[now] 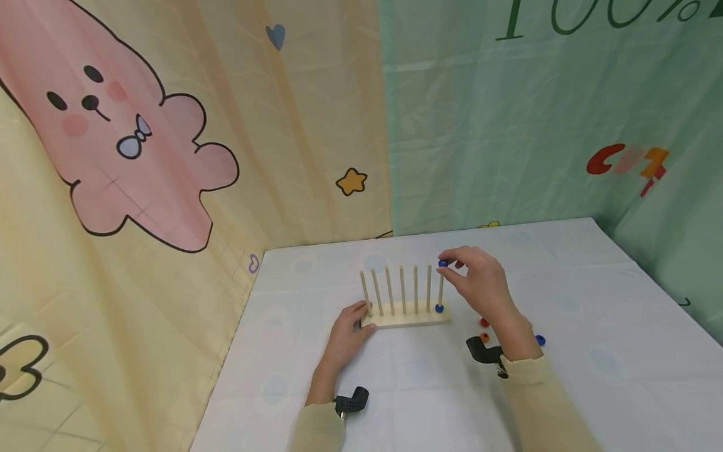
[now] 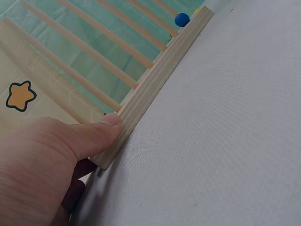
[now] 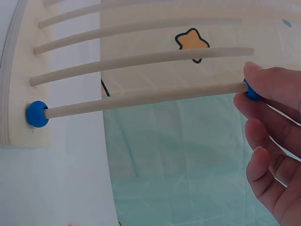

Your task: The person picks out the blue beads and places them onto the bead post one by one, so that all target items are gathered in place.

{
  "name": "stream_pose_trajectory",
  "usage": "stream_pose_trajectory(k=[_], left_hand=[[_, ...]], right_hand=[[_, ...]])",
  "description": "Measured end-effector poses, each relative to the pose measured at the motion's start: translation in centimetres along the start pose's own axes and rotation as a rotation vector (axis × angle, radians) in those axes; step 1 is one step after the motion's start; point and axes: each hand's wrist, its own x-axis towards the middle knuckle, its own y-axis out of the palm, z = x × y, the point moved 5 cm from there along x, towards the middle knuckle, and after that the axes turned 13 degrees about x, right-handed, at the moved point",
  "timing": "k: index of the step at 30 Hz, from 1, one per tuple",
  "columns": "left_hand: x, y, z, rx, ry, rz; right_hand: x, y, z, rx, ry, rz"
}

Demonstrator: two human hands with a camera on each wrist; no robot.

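A wooden base point(image 1: 407, 318) with several upright pegs stands on the white table. My left hand point(image 1: 351, 328) holds its left end, thumb point(image 2: 101, 129) pressed against the base edge point(image 2: 155, 82). My right hand point(image 1: 477, 276) pinches a blue bead point(image 1: 443, 263) at the top of the rightmost peg point(image 1: 441, 287); in the right wrist view the bead point(image 3: 251, 90) sits between thumb and finger at the peg tip. Another blue bead point(image 1: 439, 308) point(image 3: 36, 114) rests at that peg's foot.
Loose beads lie on the table right of the base: red point(image 1: 484, 322), orange point(image 1: 484, 337) and blue point(image 1: 540, 340). Cloth backdrops hang close behind and to the left. The table edge point(image 1: 226, 370) runs along the left.
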Motion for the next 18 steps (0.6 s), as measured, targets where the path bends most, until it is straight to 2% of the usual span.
stream_pose_trajectory(k=[12, 18], left_hand=[[-0.04, -0.2, -0.21, -0.002, -0.001, 0.001], [-0.1, -0.18, -0.22, -0.002, -0.025, 0.011]], right_hand=[[-0.29, 0.23, -0.22, 0.002, 0.0, -0.004], [-0.47, 0.45, -0.46, 0.021, 0.017, -0.006]])
